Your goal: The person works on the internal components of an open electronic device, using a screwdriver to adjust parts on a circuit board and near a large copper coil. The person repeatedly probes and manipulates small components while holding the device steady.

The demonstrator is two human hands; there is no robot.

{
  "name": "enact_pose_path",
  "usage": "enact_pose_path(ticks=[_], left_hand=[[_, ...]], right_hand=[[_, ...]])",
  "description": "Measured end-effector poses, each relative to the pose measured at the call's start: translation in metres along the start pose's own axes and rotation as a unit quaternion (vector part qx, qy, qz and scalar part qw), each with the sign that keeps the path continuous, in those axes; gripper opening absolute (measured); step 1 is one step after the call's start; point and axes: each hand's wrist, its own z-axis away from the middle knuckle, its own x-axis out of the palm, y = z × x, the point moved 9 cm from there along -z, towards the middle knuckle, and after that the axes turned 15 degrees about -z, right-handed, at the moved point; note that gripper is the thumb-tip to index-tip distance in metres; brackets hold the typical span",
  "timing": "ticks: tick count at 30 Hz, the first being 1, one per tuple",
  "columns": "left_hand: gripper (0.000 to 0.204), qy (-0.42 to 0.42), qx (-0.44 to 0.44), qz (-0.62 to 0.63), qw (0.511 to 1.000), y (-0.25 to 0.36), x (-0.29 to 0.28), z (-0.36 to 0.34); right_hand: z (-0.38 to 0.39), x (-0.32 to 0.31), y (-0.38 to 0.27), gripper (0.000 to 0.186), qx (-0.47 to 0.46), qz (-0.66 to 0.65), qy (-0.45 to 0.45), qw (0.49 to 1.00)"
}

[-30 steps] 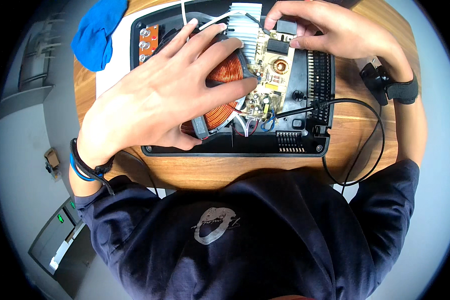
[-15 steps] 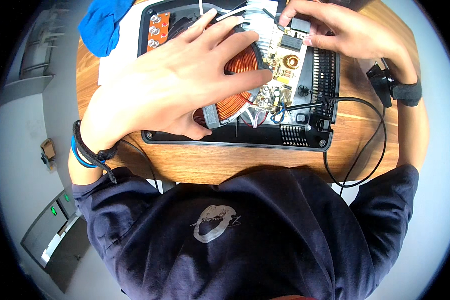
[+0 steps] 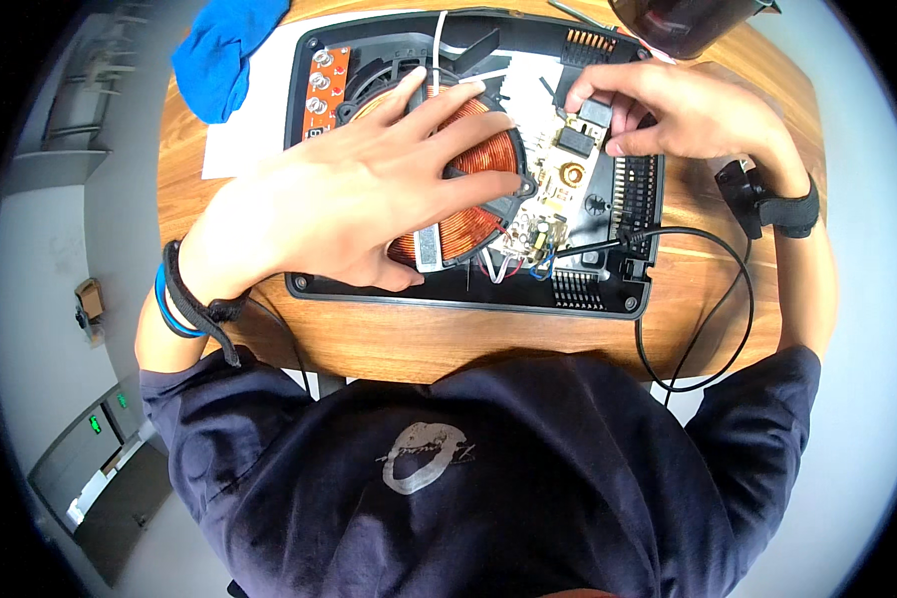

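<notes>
An opened induction cooker's black housing [image 3: 389, 289] lies on the table. Inside it sits a round copper coil [image 3: 458, 234] with a grey strip across it. My left hand [image 3: 369, 184] lies spread over the coil, fingers apart and thumb at its lower edge, covering much of the windings. To the coil's right is a pale circuit board [image 3: 564, 204] carrying black blocks, a small wound ring and wires. My right hand [image 3: 668, 110] has index finger and thumb bent around the board's upper right end, next to the black blocks. The other right fingers are curled and partly hidden.
An orange board [image 3: 321, 100] with round buttons sits at the housing's upper left. A black cable [image 3: 743, 299] loops off the right side. A blue cloth [image 3: 224, 60] lies at upper left, a dark container [image 3: 678, 22] stands at upper right. The wooden table [image 3: 419, 344] has a curved edge.
The view has shifted, so the housing and hands appear lower and more of the far edge shows. My right thumb has come slightly away from the black block. My left hand keeps its spread pose.
</notes>
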Motion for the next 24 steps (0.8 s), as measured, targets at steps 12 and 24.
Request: enact_pose_path(ticks=[12, 24], left_hand=[[0.143, -0.004, -0.135, 0.002, 0.991, -0.036, 0.009, 0.048], [0.143, 0.027, -0.145, -0.005, 0.989, -0.048, 0.005, 0.052]], right_hand=[[0.005, 0.001, -0.008, 0.052, -0.018, 0.048, 0.015, 0.999], [-0.001, 0.001, -0.007, 0.044, 0.021, 0.074, 0.009, 0.997]])
